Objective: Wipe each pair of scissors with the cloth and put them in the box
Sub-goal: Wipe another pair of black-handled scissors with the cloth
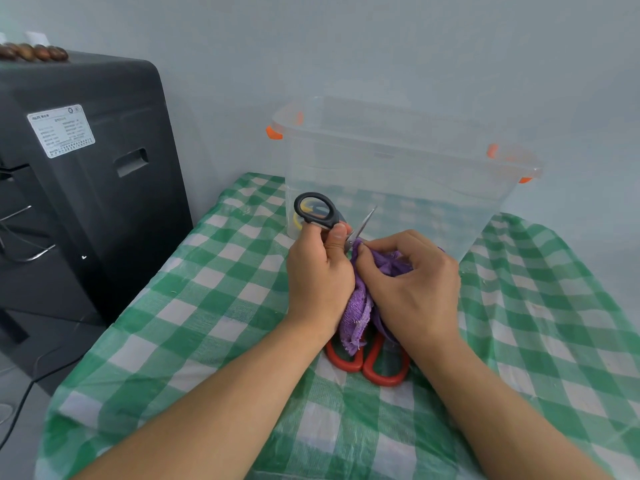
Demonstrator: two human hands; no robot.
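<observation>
1. Gripping the black-handled scissors [317,211] in my left hand [317,271]: thumb and fingers curled round the handle just below the upper loop, which sticks up above my fist.
2. Blade [362,227] is bare metal, pointing up and to the right, tip in front of the near wall of the box [398,161].
3. My right hand [412,285] is clenched on the purple cloth [360,303]; thumb and forefinger pinch a fold of it against the base of the blade.
4. Rest of the cloth bunches in my right palm and hangs down between my two wrists.
5. Red-handled scissors [375,363] lie on the tablecloth [207,323] under my hands. Only the two handle loops show; cloth and wrists cover the blades.
6. The box is clear plastic with orange latches, no lid on it, standing at the far side of the table, just behind the raised scissors.
7. Something yellow [297,220] shows through the box's near left corner, low down. Can't tell what it is.
8. Black machine [86,174] with a white label stands left of the table, against the wall.
</observation>
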